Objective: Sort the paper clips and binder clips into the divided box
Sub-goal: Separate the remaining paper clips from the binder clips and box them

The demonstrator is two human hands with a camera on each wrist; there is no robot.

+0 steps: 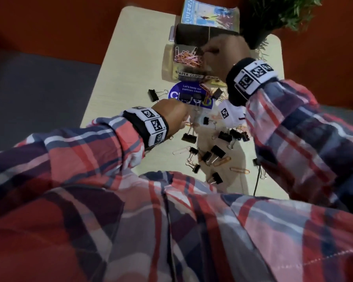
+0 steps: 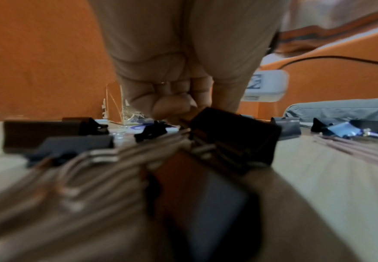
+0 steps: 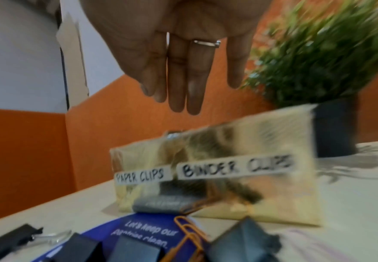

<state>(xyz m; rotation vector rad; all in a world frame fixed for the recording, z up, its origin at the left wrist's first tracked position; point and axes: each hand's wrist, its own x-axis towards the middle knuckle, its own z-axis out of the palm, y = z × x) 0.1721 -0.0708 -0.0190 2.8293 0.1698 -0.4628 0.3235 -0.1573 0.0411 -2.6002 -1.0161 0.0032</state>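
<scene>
The right hand hangs with straight fingers, holding nothing, over the gold divided cardboard box; the left hand, fingers curled, seems through the blur to pinch a black metal binder clip on the pale wooden bench; its wire handles point toward the wrist.

The head camera looks steeply down from above onto the tabletop, taking in both plaid sleeves and the divided box at the far side. The left wrist camera sits almost on the surface, facing along the left hand, with binder clips blurred from nearness. The right wrist camera hangs higher, looking past the right hand at the box's labelled front. All three views share the blue sticker.
</scene>
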